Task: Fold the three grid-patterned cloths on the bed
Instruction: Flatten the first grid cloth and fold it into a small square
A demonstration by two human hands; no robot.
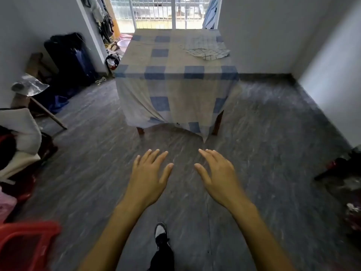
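A bed (156, 61) covered by a beige sheet with blue squares stands ahead of me, its sheet hanging over the near end. White cloths with a thin dark grid (205, 48) lie in a loose heap on the bed's far right part; how many there are cannot be told. My left hand (150, 177) and my right hand (216, 175) are held out over the floor well short of the bed, palms down, fingers spread, holding nothing. One shoe (161, 234) shows between my forearms.
Dark grey floor (263, 153) lies between me and the bed. Along the left wall are dark bags (70, 57), a stool with piled cloth (23, 132) and a red plastic chair (25, 243). Dark items (343, 167) sit at the right. Behind the bed is a barred door (166, 12).
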